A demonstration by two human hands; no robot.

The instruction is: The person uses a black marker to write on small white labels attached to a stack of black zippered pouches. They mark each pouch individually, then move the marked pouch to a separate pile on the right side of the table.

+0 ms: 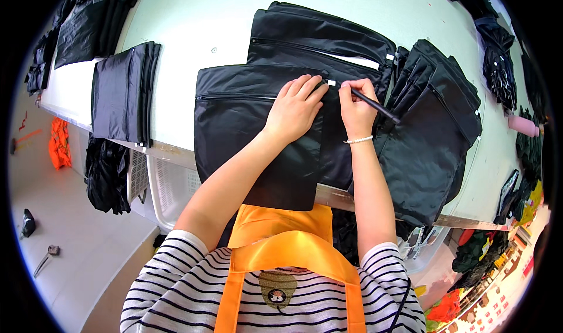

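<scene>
My left hand (294, 110) lies with fingers stretched out on a black zippered fabric piece (252, 151), near its upper right corner. A small white label (332, 83) stands out at that corner, just past my fingertips. My right hand (356, 113) is closed round a black pen (375, 106), beside the label. Whether the pen's tip touches anything is hidden by my fingers. Further black zippered pieces (311, 31) lie beneath and beyond, one with a white label at its right edge. Right of my right forearm is a fanned pile of black pieces (428, 139).
The pale table (182, 69) holds folded black stacks (122, 92) on the left and dark bundles (498, 63) on the far right. A pink cylindrical item (523, 126) and a phone-like device (508, 189) sit near the right side. White plastic baskets (167, 186) stand below the front edge.
</scene>
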